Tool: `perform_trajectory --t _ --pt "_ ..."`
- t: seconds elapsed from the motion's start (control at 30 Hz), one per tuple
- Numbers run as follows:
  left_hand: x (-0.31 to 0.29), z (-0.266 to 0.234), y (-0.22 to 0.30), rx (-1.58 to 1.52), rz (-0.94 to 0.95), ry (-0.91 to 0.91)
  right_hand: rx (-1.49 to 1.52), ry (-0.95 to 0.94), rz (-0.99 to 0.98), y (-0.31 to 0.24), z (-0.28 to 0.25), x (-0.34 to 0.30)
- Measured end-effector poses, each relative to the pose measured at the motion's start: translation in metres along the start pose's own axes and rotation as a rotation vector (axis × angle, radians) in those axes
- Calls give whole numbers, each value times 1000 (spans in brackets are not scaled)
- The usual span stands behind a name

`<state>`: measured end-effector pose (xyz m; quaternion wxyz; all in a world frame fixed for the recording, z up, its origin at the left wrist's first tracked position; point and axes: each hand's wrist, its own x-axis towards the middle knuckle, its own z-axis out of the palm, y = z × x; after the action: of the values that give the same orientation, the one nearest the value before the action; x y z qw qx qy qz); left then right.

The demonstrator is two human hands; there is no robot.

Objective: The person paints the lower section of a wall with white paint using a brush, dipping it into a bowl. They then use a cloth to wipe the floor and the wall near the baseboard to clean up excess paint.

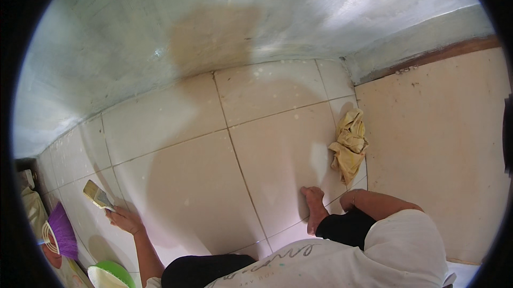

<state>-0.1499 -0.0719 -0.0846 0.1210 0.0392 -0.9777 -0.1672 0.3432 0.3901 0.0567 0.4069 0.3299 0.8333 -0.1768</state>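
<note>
Left hand point(124, 218) has its fingers wrapped round a paintbrush point(97, 194), right hand's hidden so can't tell, wall point(160, 37) looks patchy, plenty left to coat.

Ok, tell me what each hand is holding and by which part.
The left hand grips a paintbrush by its handle, bristles pointing up and away. The right hand is hidden behind the knee, so its hold cannot be told.
</note>
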Motion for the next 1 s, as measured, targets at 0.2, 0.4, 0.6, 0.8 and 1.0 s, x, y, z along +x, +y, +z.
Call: perform_trajectory --t 0.2,0.4,0.6,0.8,1.0 --pt "4 2 -14 69 -3 11 153 648 242 0 -132 43" --pt "-3 1 2 28 4 -6 286 730 924 50 -91 108" --pt "-1 4 7 12 -19 -14 308 928 849 -24 -122 169" --pt "0 12 -20 46 -67 17 -17 627 -373 -242 -83 107" --pt "0 7 -13 4 -140 -75 11 858 -576 -229 -116 146"
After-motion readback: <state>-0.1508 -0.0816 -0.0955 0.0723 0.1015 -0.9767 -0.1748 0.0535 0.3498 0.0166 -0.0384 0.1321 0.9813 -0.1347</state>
